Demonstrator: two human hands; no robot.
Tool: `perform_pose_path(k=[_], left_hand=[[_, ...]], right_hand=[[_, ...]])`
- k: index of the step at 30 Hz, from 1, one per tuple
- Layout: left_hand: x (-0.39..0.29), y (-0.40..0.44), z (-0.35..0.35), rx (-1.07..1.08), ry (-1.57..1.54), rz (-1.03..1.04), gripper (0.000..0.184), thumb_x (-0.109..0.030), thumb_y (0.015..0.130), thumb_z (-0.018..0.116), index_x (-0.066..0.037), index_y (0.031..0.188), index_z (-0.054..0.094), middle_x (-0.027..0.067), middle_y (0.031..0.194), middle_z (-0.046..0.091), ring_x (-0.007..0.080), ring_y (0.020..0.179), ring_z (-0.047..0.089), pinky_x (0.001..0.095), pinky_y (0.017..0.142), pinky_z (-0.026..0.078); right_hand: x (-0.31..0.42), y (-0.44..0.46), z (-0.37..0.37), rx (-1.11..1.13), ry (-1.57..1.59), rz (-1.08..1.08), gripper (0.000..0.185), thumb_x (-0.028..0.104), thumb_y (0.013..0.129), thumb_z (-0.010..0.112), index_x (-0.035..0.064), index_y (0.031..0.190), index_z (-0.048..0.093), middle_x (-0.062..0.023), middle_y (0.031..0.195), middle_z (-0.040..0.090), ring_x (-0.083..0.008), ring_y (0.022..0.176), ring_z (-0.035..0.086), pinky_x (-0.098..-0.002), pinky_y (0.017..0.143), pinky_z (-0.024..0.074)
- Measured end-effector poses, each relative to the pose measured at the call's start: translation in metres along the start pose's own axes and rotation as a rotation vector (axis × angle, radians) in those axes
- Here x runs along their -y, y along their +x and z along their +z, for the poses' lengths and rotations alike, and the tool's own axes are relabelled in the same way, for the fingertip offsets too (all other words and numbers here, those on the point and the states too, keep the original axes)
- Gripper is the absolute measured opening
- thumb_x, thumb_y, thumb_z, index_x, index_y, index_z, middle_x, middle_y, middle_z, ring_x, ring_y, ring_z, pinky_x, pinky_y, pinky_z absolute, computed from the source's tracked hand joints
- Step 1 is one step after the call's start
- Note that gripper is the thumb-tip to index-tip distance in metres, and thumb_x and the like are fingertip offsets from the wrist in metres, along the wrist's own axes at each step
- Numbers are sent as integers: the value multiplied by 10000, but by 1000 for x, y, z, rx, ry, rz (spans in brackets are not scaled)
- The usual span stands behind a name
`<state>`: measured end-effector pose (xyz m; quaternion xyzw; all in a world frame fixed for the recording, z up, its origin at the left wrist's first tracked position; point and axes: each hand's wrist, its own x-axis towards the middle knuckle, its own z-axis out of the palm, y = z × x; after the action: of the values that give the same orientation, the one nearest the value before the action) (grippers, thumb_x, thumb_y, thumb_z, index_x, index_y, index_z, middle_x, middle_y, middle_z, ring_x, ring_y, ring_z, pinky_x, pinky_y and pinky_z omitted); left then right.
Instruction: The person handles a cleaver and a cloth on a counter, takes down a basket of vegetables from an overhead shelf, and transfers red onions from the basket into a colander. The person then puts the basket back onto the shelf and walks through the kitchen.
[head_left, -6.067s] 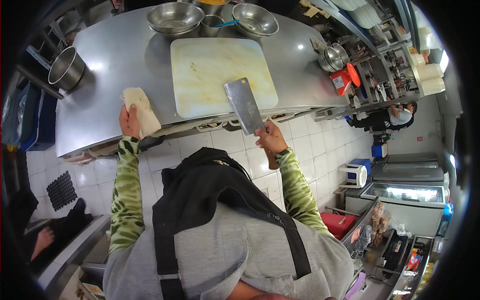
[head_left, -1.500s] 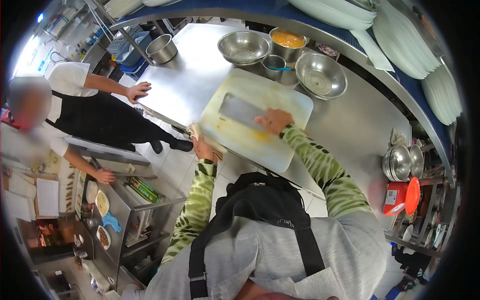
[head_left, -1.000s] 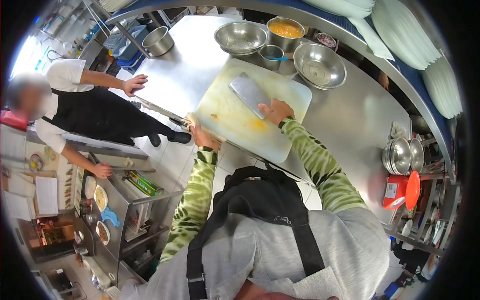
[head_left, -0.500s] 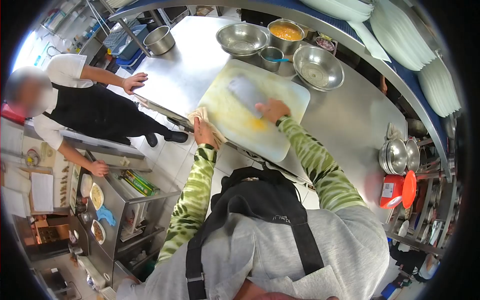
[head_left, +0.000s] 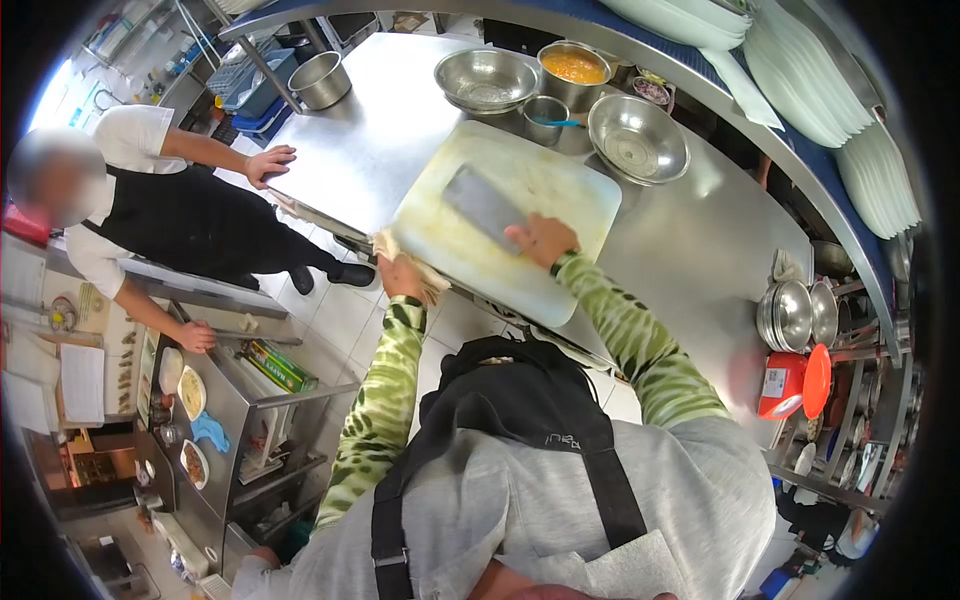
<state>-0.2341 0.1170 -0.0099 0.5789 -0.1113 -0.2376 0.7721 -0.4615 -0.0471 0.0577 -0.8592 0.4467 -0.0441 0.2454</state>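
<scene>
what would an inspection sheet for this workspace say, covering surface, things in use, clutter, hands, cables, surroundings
surface: steel counter, bearing a stained white cutting board
things in use: cleaver, over the board, contact unclear; cloth, by the board's near-left corner
clutter: metal bowls, small pot and orange-filled pot beyond the board
hands: right hand grips the cleaver; left hand holds the cloth
cables: nothing seen on the counter
surroundings: co-worker at left, one hand on the counter; stacked plates at upper right
</scene>
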Motion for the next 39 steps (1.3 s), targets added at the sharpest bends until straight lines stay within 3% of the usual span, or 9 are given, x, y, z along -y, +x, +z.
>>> perform_pose_path(k=[2, 5, 12, 16, 19, 22, 30, 33, 39], left_hand=[[-10, 1, 3, -12, -346, -234, 521, -141, 941, 449, -26, 1446, 390, 120, 1313, 547, 277, 1112, 573, 404, 920, 498], [-5, 1, 9, -108, -12, -174, 520, -227, 961, 437, -59, 1451, 398, 116, 1352, 526, 293, 1132, 555, 418, 962, 466], [-39, -19, 36, -95, -210, -247, 690, -261, 953, 477, -34, 1548, 212, 173, 1464, 427, 302, 1221, 519, 427, 1002, 445], [-54, -27, 50, -182, -30, -266, 640, -266, 954, 459, 2, 1507, 282, 177, 1401, 473, 313, 1186, 543, 427, 995, 453], [-27, -5, 26, -66, -209, -213, 623, -275, 947, 459, -18, 1497, 316, 172, 1368, 497, 320, 1162, 557, 442, 977, 464], [-37, -1, 25, -214, -162, -333, 473, -236, 936, 462, -50, 1371, 461, 138, 1295, 551, 305, 1109, 587, 461, 919, 498], [-6, 25, 14, -142, -228, -307, 391, -221, 931, 446, -46, 1260, 564, 129, 1221, 593, 319, 1084, 604, 466, 901, 517], [-29, 13, 13, -137, -207, -253, 393, -249, 938, 461, -55, 1262, 568, 117, 1216, 597, 311, 1078, 608, 472, 900, 517], [-52, 24, 24, -142, -160, -342, 372, -284, 963, 479, -92, 1265, 577, 102, 1199, 604, 291, 1049, 619, 446, 871, 522]], right_hand=[[23, -16, 3, 83, -11, -89, 638, 624, 893, 541, 11, 1026, 657, -235, 929, 702, -419, 902, 676, -503, 804, 524], [26, -22, -7, 126, -31, -115, 614, 606, 902, 543, 14, 1014, 663, -233, 922, 703, -412, 894, 681, -503, 800, 527], [-4, 8, -10, 40, 24, -42, 586, 589, 898, 572, 17, 973, 676, -234, 917, 702, -412, 898, 680, -494, 808, 529], [49, -35, 16, 170, 4, -182, 606, 609, 892, 576, 15, 955, 678, -244, 911, 697, -407, 948, 669, -499, 816, 524], [1, 1, 0, 22, 44, -62, 614, 611, 887, 579, 10, 934, 694, -247, 915, 700, -406, 931, 677, -492, 817, 526], [-30, 43, -27, -16, 154, 205, 638, 629, 872, 579, 10, 940, 716, -246, 934, 711, -391, 883, 698, -478, 800, 536], [40, 14, 9, 157, 12, -178, 729, 741, 870, 469, 50, 967, 681, -215, 992, 702, -408, 949, 662, -503, 834, 505], [-12, 50, -6, 30, 68, 125, 743, 713, 869, 502, 17, 1047, 691, -230, 1065, 689, -395, 1003, 653, -479, 886, 502], [24, 31, 27, 31, 32, -54, 679, 680, 888, 514, 26, 1002, 655, -228, 976, 690, -405, 937, 659, -496, 815, 505]])
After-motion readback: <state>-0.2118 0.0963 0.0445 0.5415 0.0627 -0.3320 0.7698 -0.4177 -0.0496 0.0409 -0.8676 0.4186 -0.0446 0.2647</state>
